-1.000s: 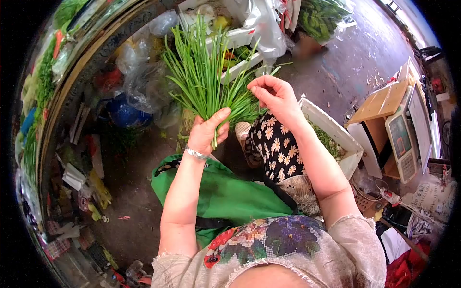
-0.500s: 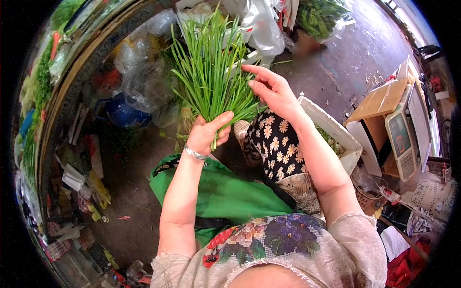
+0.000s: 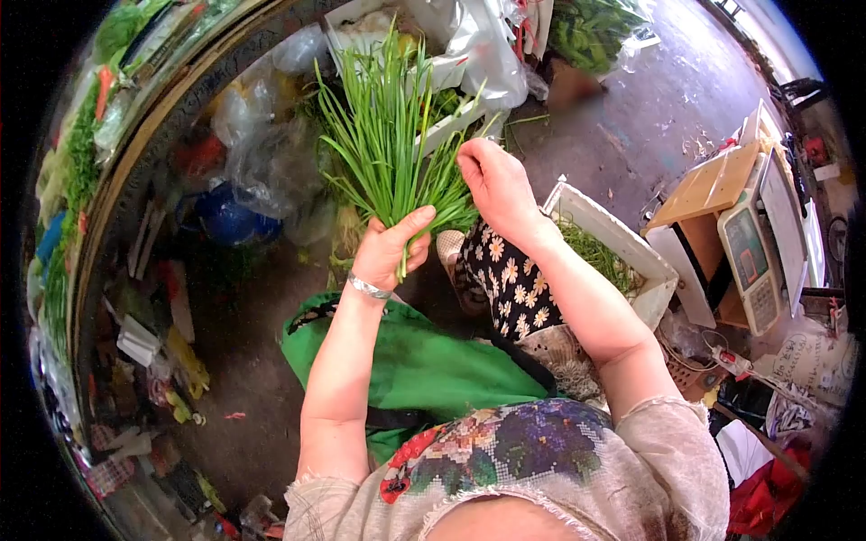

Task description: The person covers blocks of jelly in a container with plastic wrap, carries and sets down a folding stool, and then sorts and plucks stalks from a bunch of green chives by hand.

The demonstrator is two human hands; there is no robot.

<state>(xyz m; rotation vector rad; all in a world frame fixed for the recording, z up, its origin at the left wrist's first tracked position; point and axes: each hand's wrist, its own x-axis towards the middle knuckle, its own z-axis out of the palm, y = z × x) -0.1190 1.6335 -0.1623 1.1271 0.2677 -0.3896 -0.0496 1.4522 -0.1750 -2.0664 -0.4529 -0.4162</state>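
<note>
"How far are we getting?"

"One bunch [image 3: 379, 140] is looking gathered in our gripping left hand [image 3: 390, 251], fanning toward twelve o'clock; other greens [image 3: 588, 248] are lying loose in the white box [image 3: 618, 225] around three."

"And our right hand [image 3: 499, 185]?"

"Its narrowed fingers [image 3: 471, 155] are hovering at the bunch's three-o'clock edge; whether they're pinching a blade, we cannot tell."

Frayed beige floral top [image 3: 541, 446], silver bracelet [image 3: 369, 288]
</note>
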